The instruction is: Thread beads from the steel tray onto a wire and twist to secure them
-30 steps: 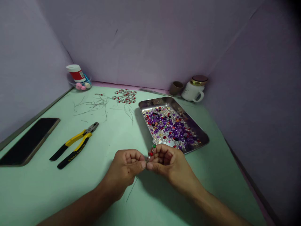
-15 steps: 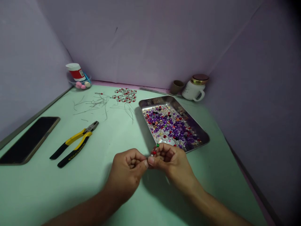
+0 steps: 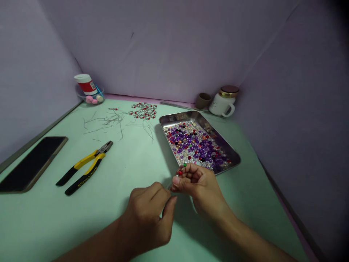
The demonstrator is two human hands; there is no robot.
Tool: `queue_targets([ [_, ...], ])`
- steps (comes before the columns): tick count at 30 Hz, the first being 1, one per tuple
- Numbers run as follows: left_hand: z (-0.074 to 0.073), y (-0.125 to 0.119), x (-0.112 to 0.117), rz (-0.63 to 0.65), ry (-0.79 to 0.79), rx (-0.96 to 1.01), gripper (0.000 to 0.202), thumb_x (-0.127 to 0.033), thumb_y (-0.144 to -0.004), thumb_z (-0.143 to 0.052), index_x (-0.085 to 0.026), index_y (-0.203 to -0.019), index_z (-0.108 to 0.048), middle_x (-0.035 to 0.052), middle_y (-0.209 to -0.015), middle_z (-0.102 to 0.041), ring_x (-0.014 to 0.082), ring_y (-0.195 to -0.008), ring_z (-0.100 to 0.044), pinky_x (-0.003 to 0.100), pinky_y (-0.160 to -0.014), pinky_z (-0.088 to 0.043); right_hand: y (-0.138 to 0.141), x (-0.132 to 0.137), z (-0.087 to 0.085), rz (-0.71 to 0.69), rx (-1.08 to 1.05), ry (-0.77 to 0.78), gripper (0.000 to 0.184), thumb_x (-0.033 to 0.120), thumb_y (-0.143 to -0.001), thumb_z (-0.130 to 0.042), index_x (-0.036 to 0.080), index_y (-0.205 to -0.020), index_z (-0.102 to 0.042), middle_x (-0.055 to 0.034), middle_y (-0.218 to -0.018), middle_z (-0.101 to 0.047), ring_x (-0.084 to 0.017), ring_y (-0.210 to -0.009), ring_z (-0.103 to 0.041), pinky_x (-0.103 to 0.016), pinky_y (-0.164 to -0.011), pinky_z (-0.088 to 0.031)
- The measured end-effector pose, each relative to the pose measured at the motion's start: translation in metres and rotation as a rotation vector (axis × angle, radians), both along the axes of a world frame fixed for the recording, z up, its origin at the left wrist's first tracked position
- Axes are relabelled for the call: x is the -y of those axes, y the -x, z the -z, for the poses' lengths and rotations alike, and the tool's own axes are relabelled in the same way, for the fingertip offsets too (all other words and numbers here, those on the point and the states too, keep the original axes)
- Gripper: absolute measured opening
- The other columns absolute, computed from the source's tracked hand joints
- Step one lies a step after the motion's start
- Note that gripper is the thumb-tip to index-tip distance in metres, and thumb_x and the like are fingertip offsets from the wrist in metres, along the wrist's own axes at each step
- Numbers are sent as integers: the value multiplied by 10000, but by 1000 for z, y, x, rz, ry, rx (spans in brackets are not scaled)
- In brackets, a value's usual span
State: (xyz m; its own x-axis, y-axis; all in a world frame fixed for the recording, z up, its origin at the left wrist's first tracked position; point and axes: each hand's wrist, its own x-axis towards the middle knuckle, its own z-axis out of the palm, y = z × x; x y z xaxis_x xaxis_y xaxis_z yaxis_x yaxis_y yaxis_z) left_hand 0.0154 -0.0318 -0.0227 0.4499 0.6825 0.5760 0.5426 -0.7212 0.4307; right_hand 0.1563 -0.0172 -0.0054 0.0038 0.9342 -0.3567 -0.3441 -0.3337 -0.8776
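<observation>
Between thumb and fingers, my right hand [image 3: 203, 182] pinches a short beaded wire [image 3: 180, 173]. Its green, red and whitish beads show above the thumb, near the tray's front corner. Close by on the left, my left hand [image 3: 149, 209] is turned knuckles up with curled fingers, its thumb pointing toward the right hand. Whatever its fingers hold is hidden. A thin strand shows faintly between the two hands. Just beyond them lies a metal tray [image 3: 234, 154] of loose purple, red, black and clear beads [image 3: 191, 145].
On the left lie pliers [image 3: 87, 165] with yellow-black handles and a phone [image 3: 34, 163]. Behind are wire pieces [image 3: 109, 122] and a red-beaded chain [image 3: 143, 111]. A bowl [image 3: 100, 95] with a white-red bottle [image 3: 86, 85], a brown cup [image 3: 203, 100] and a lidded mug [image 3: 222, 103] stand at the back.
My left hand has rolled from a thumb-and-finger pinch to knuckles up, and its thumb has come away from the fingertips. My right hand keeps its pinch on the beaded wire, nearly in place.
</observation>
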Motion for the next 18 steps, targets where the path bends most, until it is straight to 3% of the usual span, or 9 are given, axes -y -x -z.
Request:
queue_targets([
  [4,-6,2,-3,64,239,82,170,-86,-746,-460,-167,-600,-430,-55,-496,-381,63,-419,-334,220,-437,-239,-3,-1,-3,-43,71,-21,221,128,-482,-738,157,-588,-545,53,-510,-531,-70,-480,-483,-208,-502,-414],
  [9,-22,8,-13,115,1018,223,236,-233,-756,-470,-174,-543,-385,-91,-432,-262,42,-390,-218,185,-379,-184,-9,-1,-6,-124,63,-49,220,148,-524,-735,155,-617,-535,51,-562,-518,-65,-524,-457,-199,-530,-380],
  [11,-26,9,-19,132,1232,325,236,-275,-724,-505,-171,-538,-404,-97,-414,-271,35,-374,-204,181,-362,-164,-10,-1,-6,-169,6,-58,238,166,-529,-747,155,-626,-530,50,-563,-523,-72,-532,-481,-214,-556,-397],
  [18,-24,7,-27,98,1590,560,191,-213,-612,-544,-171,-488,-405,-102,-356,-325,12,-310,-178,158,-311,-125,-12,-2,-5,-278,-80,-109,265,202,-549,-765,151,-635,-519,49,-561,-527,-77,-536,-522,-208,-557,-397],
])
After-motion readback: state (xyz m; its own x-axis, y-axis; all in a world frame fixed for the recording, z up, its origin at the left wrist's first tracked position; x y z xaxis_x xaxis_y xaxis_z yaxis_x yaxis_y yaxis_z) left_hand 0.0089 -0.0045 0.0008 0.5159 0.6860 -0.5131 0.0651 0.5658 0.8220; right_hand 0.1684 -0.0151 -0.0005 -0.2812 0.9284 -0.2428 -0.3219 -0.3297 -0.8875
